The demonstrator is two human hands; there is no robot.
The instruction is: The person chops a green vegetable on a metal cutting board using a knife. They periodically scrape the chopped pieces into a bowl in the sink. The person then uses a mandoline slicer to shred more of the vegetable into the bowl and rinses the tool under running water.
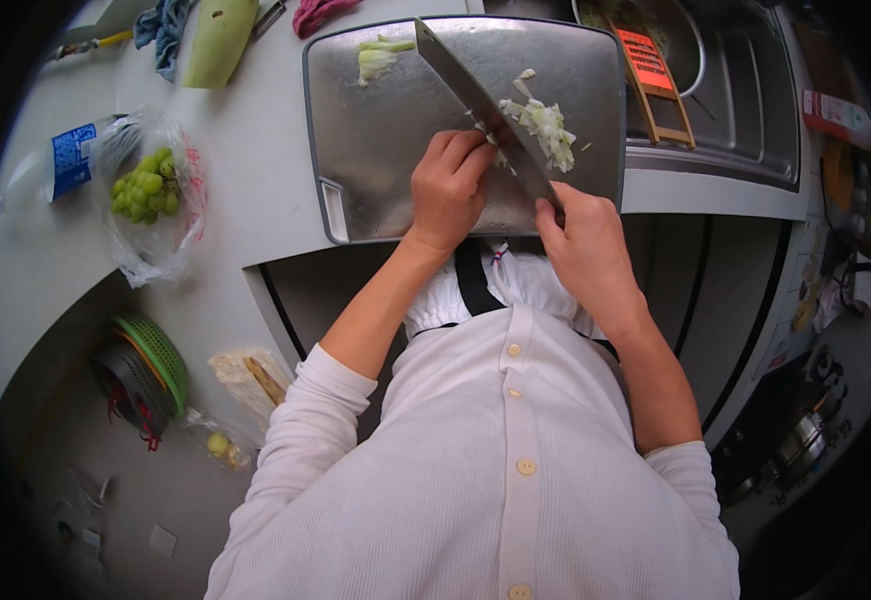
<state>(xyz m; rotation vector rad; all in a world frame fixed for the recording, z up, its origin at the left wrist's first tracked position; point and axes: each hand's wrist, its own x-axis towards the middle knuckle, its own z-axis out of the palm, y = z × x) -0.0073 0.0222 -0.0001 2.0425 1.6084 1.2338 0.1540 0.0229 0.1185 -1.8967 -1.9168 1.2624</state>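
Observation:
My right hand (589, 244) grips the handle of a large kitchen knife (480, 105), whose blade slants up and left over a metal cutting board (375, 142). Close to the blade, my left hand (452, 176) has its fingers curled down on the board; small pale bits show by the fingertips, and whether the fingers pinch a piece cannot be seen. A pile of chopped pale green vegetable (544, 131) lies right of the blade. An uncut piece of the same kind of vegetable (377, 61) rests near the board's upper left.
An orange-bladed grater (645, 64) leans at the sink edge (713, 180) on the right. Left on the counter are a bag of green grapes (147, 187), a plastic bottle (72, 161), a pale green gourd (218, 41) and a blue cloth (165, 34).

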